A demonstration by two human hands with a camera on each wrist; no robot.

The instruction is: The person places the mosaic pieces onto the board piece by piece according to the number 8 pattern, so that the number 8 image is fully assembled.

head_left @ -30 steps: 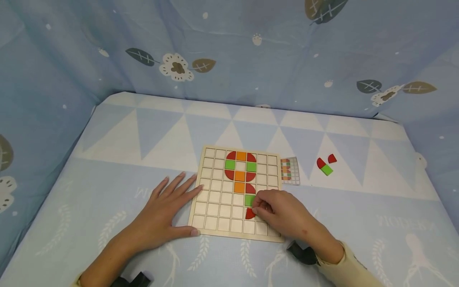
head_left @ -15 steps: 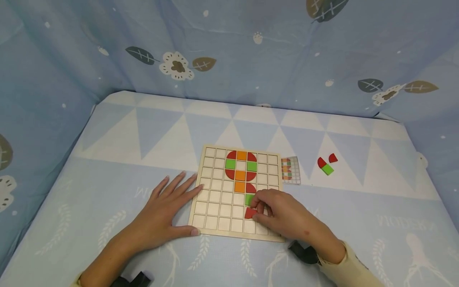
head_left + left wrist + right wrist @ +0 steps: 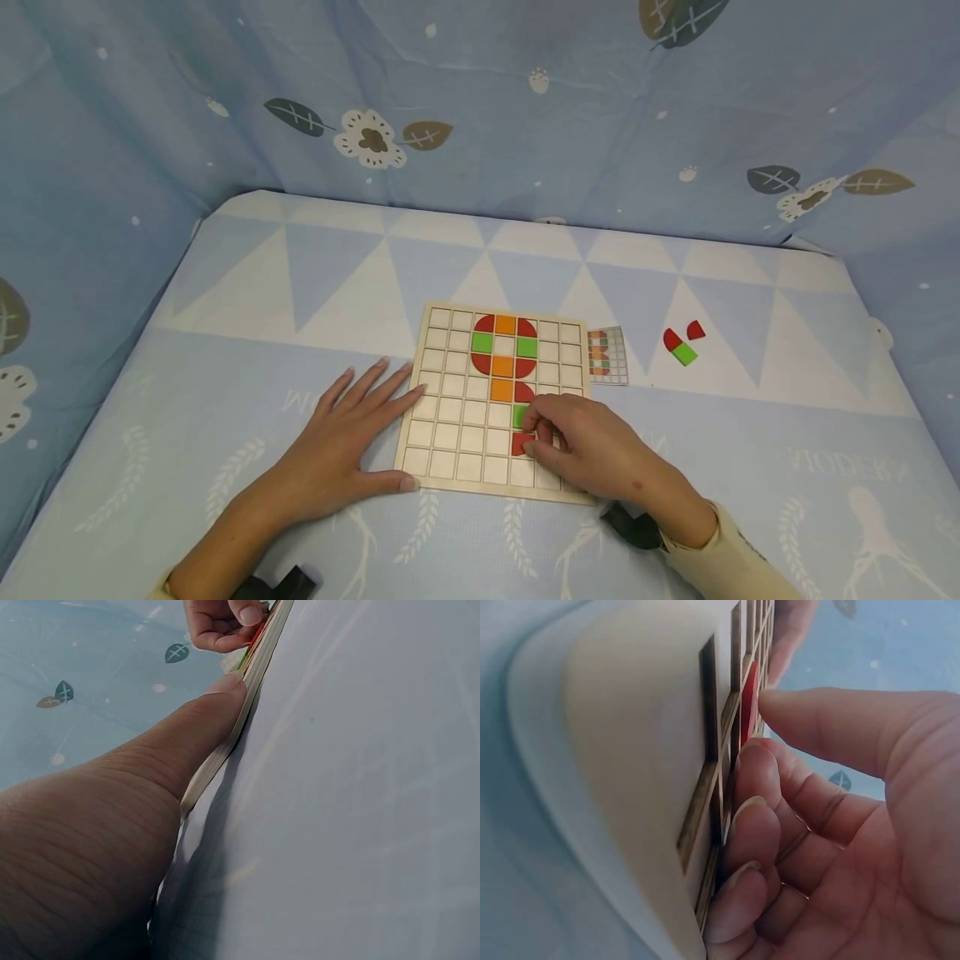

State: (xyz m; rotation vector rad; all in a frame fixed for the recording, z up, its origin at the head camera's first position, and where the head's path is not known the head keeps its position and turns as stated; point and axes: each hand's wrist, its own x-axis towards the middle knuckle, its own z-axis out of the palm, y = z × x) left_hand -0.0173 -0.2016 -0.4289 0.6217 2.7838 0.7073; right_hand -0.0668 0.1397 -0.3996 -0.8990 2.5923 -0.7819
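A wooden grid board (image 3: pixel 444 463) lies on the table with red, orange and green tiles in some of its cells. My left hand (image 3: pixel 341 454) is spread flat at the board's left side, fingertips and thumb touching its edge. Over the board's lower right, my right hand (image 3: pixel 592 442) pinches a red quarter-circle tile (image 3: pixel 518 444) between thumb and curled fingers. In the right wrist view this red tile (image 3: pixel 748 705) stands slightly tilted at the grid. Just above it, a green square tile (image 3: pixel 519 416) is partly covered by the fingers.
A small pattern card (image 3: pixel 611 357) lies against the board's right edge. Farther right on the table are two loose red tiles (image 3: pixel 695 330) and a green tile (image 3: pixel 684 354). Blue patterned cloth (image 3: pixel 480 108) rises behind the table.
The red tile in my right hand has turned and shifted slightly up, squaring with its cell below the green tile. My left hand stays put.
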